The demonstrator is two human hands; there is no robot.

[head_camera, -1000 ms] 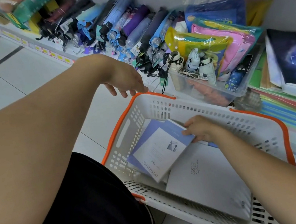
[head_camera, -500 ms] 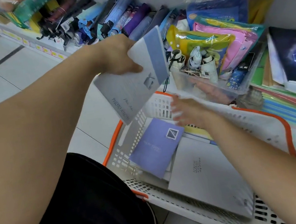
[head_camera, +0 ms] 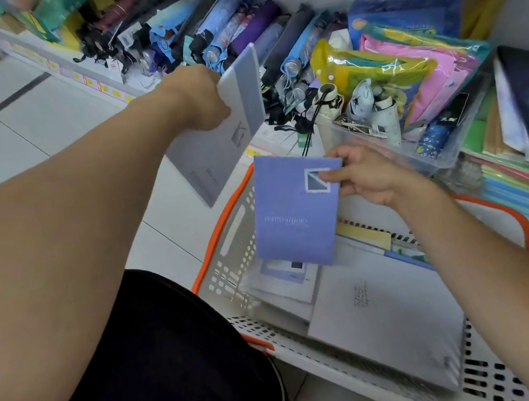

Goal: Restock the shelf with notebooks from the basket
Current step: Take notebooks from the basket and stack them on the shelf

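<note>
Above the basket (head_camera: 225, 227), the right hand (head_camera: 367, 177) now pinches a lifted purple notebook (head_camera: 295, 209) (the left hand (head_camera: 199, 101) still grips a grey notebook (head_camera: 213, 146)), so both await shelving.

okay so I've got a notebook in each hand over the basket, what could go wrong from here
1. The right hand pinches the purple notebook only at its top corner, so it hangs and could slip back into the basket.
2. The left hand holds the grey notebook by one edge beside the packed umbrellas; swinging it could knock them.
3. With both hands full, neither can clear space on the crowded shelf.
</note>
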